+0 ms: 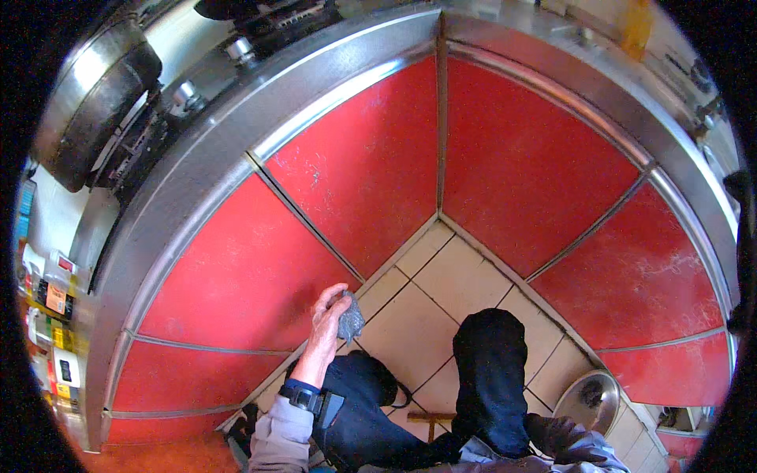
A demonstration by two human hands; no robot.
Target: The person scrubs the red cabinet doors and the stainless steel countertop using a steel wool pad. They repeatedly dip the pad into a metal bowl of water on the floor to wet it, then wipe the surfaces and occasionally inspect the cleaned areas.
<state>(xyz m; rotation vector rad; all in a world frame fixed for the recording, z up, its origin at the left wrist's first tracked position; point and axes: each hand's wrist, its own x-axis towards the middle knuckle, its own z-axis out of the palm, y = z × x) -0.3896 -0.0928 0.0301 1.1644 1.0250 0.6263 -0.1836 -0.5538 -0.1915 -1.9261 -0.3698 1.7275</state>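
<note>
My left hand (326, 312) grips a crumpled grey scouring cloth or pad (350, 319), its exact kind unclear. The hand is raised in front of the red cabinet panels (248, 278) on the left, near their lower edge; a gap or contact with them cannot be made out. Pale scuffs mark the panel (319, 171) beyond it. My right hand is out of view; only its sleeve (556, 437) shows beside my right knee. Near that sleeve, a round metal bowl (612, 402) stands on the floor with something dark inside.
Steel counter edges (236, 118) run above the panels and meet in a corner. A dark pan (100, 100) sits on the stove beside metal knobs (188, 97). Several packages (56, 301) line the far left. My knees (491, 366) are over the tiled floor (414, 319).
</note>
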